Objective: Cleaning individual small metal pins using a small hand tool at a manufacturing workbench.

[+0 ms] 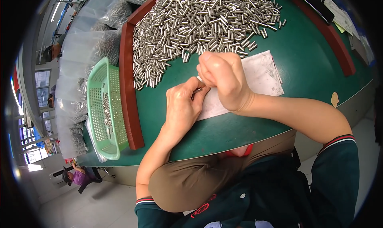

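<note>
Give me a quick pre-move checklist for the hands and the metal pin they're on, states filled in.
1. Pin held: left hand and right hand meet on a small metal pin – ok.
2. Pin condition: mostly hidden by fingers – cannot tell.
3. Work surface: white paper sheet lies flat under the hands – ok.
4. Supply: pile of metal pins on the green mat, just beyond the hands – ok.
5. Green basket at left holds some pins, has room – ok.

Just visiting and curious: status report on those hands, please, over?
Left hand and right hand pinched together on one small metal tube, over white paper. Tube pile beyond, green basket to left. Nothing in the way.
</note>
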The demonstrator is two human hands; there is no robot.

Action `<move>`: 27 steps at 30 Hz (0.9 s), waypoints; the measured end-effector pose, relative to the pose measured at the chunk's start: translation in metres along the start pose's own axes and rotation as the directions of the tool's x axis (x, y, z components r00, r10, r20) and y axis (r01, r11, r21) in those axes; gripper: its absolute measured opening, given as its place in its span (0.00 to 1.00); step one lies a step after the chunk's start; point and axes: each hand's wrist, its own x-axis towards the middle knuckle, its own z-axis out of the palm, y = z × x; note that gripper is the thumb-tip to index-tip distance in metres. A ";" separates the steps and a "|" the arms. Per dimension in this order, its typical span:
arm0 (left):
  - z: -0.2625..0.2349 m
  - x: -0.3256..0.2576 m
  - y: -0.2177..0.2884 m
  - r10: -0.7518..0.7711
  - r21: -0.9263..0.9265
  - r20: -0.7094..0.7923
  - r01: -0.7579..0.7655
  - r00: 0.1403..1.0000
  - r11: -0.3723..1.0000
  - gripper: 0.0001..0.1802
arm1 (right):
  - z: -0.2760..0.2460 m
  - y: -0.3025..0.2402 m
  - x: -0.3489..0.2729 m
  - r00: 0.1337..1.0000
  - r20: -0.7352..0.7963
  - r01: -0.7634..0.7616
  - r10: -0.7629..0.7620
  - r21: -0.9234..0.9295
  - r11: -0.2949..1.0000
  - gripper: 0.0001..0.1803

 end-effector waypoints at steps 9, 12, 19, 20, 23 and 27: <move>-0.006 -0.004 -0.012 -0.229 -0.292 0.007 0.221 0.973 0.930 0.06 | -0.016 0.000 0.003 0.990 0.136 -0.049 0.040 0.062 0.997 0.20; -0.015 -0.001 -0.027 -0.233 -0.904 0.409 0.427 0.882 0.030 0.05 | -0.018 0.000 0.009 0.979 0.132 -0.178 0.156 0.175 0.968 0.20; -0.017 0.002 -0.036 -0.247 -0.893 0.448 0.440 0.859 -0.093 0.11 | -0.020 -0.002 0.014 0.967 0.138 -0.235 0.214 0.153 0.960 0.23; -0.018 0.002 -0.036 -0.248 -0.894 0.447 0.439 0.859 -0.093 0.11 | -0.019 -0.002 0.015 0.967 0.140 -0.235 0.215 0.153 0.960 0.23; -0.020 0.002 -0.034 -0.266 -0.889 0.457 0.450 0.849 -0.088 0.10 | -0.019 -0.001 0.016 0.965 0.144 -0.242 0.221 0.154 0.958 0.23; -0.022 0.003 -0.030 -0.254 -0.877 0.479 0.469 0.840 -0.102 0.12 | -0.019 -0.002 0.016 0.965 0.145 -0.240 0.219 0.148 0.959 0.22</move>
